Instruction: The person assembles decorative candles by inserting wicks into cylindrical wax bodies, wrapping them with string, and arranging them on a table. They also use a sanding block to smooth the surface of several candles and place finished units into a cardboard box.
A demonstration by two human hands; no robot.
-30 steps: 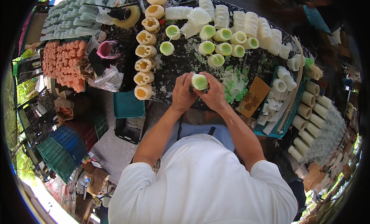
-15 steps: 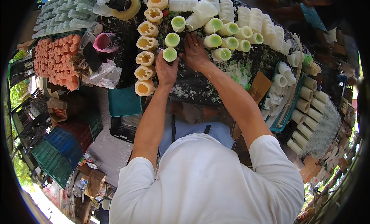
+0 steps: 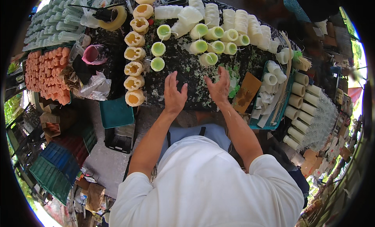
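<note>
My left hand (image 3: pixel 175 93) hovers over the near part of the dark, wax-spattered table (image 3: pixel 175 80), fingers apart and nothing in it. To its right my right hand (image 3: pixel 218 86) is likewise open and empty, thumb toward the left one. Just beyond my left hand stands a green-topped candle (image 3: pixel 157 64) with a wick, nearest in a short column of such candles. Another green-topped candle (image 3: pixel 208 59) stands beyond my right hand, at the near end of a cluster of several. Green wax scraps (image 3: pixel 233 80) lie beside my right hand.
A column of hollow cream-orange wax shells (image 3: pixel 134 68) runs along the left. White ridged candles (image 3: pixel 228 20) fill the back. At right are a brown board (image 3: pixel 247 90) and a teal tray (image 3: pixel 279 117) of white pieces. A pink cup (image 3: pixel 95 55) stands left.
Both hands have drawn back toward me, away from the green-topped candles. My left hand has let go of the nearest candle of the left column, and my right has lifted off the table.
</note>
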